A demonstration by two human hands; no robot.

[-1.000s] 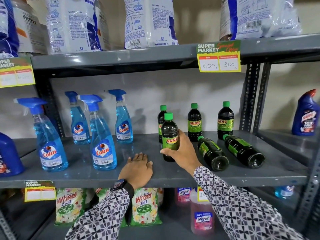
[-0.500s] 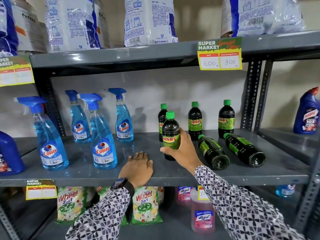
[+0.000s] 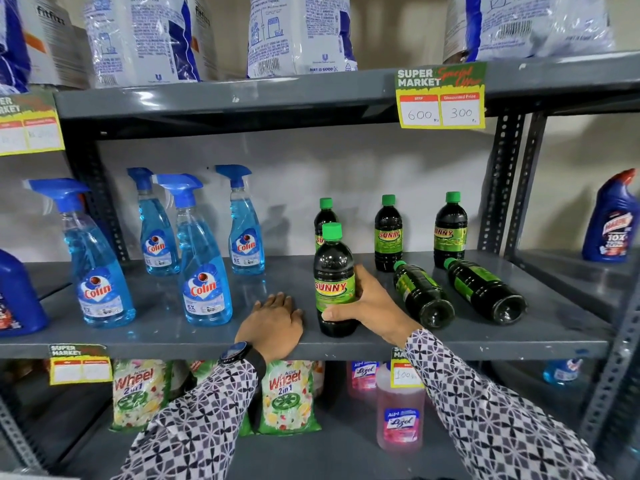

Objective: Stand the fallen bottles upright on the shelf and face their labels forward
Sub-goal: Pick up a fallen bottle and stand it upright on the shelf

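Grey metal shelf (image 3: pixel 166 336) runs across the view, with blue Colin spray bottles (image 3: pixel 204 271) standing at its left part. Just right of them the left hand (image 3: pixel 273 323) lies flat and empty on the shelf near its front edge, fingers spread. Beside it the right hand (image 3: pixel 367 306) wraps an upright Sunny bottle (image 3: pixel 334 271), thumb across the lower front and fingers curled behind, the green label facing forward and the base on the shelf. Further right, two fallen bottles (image 3: pixel 422 294) lie on their sides, caps pointing back, in front of three upright ones at the rear
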